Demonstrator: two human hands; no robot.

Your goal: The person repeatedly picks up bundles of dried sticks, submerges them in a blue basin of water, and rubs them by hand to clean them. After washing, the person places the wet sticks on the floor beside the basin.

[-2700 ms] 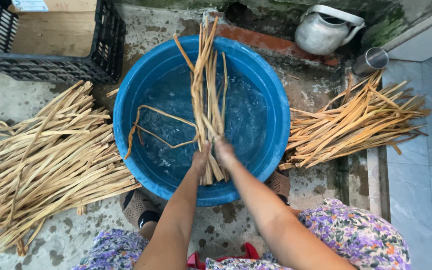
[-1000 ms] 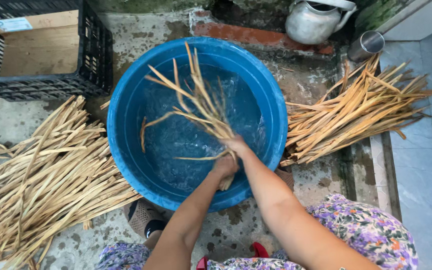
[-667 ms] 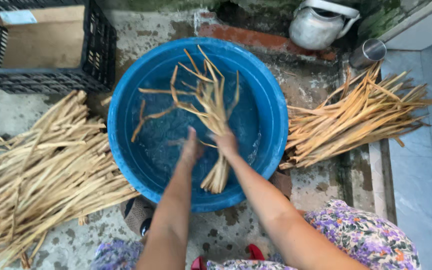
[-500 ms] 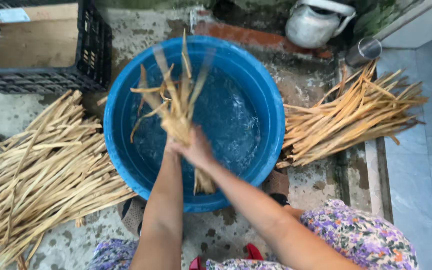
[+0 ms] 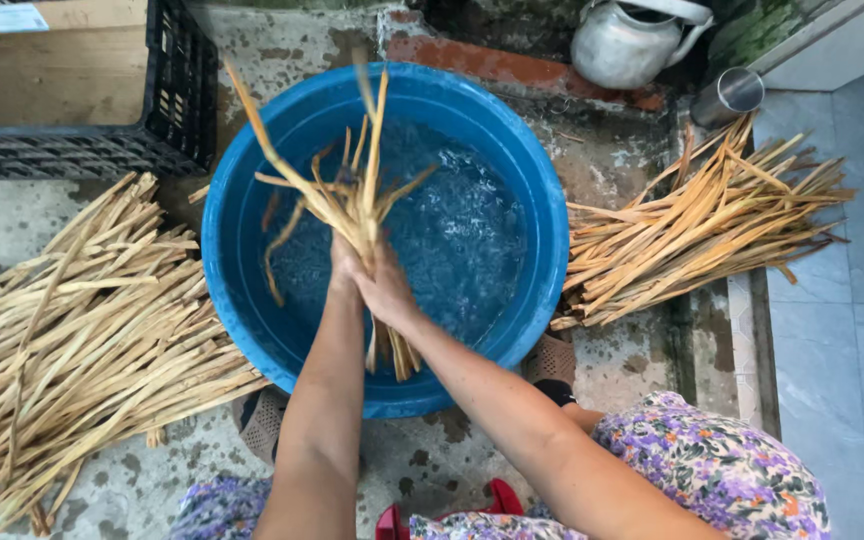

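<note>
Reed bundle inside both hands' grip

1. Floor: stained concrete, with grey tiles along its right edge.
2. Blue tub of water stands mid-floor.
3. Left strip pile lies beside the tub.
4. Right strip pile lies opposite.
5. Black crate sits in the far-left corner.
6. Kettle and steel cup stand at the far edge.
</note>
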